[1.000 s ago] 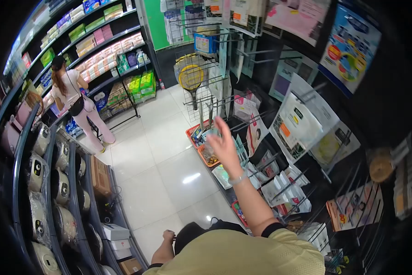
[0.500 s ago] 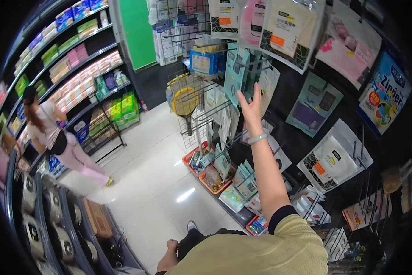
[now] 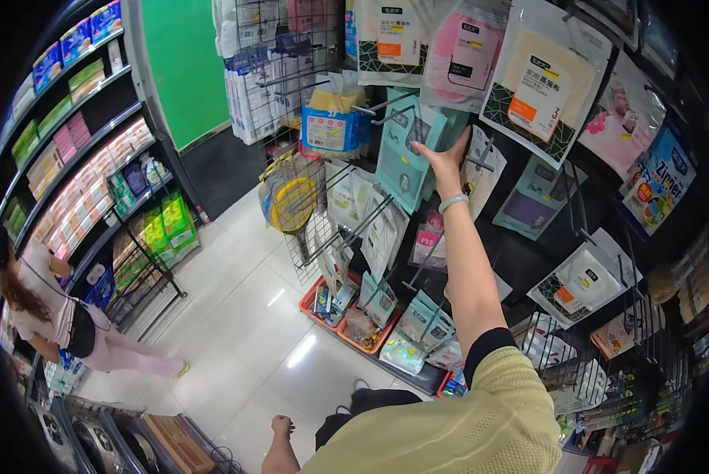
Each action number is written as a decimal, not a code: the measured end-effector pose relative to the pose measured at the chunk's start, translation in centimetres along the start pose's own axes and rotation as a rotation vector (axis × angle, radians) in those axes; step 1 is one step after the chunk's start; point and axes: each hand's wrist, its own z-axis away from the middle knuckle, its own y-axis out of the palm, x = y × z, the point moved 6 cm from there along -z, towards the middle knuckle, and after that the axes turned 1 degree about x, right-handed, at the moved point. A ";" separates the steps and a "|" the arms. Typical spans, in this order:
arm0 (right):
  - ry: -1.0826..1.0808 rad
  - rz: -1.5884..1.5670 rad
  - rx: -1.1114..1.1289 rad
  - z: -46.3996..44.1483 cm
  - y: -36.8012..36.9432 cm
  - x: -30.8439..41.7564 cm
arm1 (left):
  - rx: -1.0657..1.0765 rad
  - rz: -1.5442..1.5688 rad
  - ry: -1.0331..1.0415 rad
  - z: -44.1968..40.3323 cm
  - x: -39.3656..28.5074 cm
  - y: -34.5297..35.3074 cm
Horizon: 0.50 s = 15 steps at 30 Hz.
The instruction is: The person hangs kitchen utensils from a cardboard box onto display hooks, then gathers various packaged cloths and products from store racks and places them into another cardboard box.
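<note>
My right hand [image 3: 445, 163] is raised at the hanging teal packages [image 3: 402, 154] on a wall hook. Its thumb overlaps the front package and its fingers spread apart toward the packages' right edge. I cannot tell whether the fingertips touch them. A bracelet circles that wrist. Just right of the hand hangs a pale pack [image 3: 482, 170]. Above it are a pink cloth pack [image 3: 465, 55] and a large beige cloth pack [image 3: 545, 83]. Low beside my body, my left hand [image 3: 283, 426] is loosely curled, with nothing visible in it.
Metal hooks stick out from the display wall. A wire rack holds a yellow racket-like item [image 3: 291, 201]. Red baskets [image 3: 374, 344] line the floor beneath. At left, a person [image 3: 50, 304] stands beside stocked shelves [image 3: 78, 166]. Boxed goods [image 3: 182, 444] sit at lower left. White tiles [image 3: 244, 332] cover the floor.
My right hand has come closer to the teal packages and now overlaps them. The view has shifted, bringing the display nearer. The other person appears farther left.
</note>
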 end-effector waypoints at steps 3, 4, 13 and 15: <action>0.053 -0.105 0.105 -0.9 0.2 -1.2 | 0.018 -0.054 -0.040 0.1 0.9 0.4; 0.101 -0.106 0.107 -1.4 0.4 -2.9 | 0.011 -0.074 -0.048 0.0 0.7 0.2; 0.162 -0.192 0.022 -4.5 -0.3 -7.2 | 0.024 -0.216 -0.077 2.9 -5.7 -0.2; 0.232 -0.335 0.168 -4.4 -0.3 -5.3 | 0.024 -0.233 -0.036 2.2 -7.7 0.4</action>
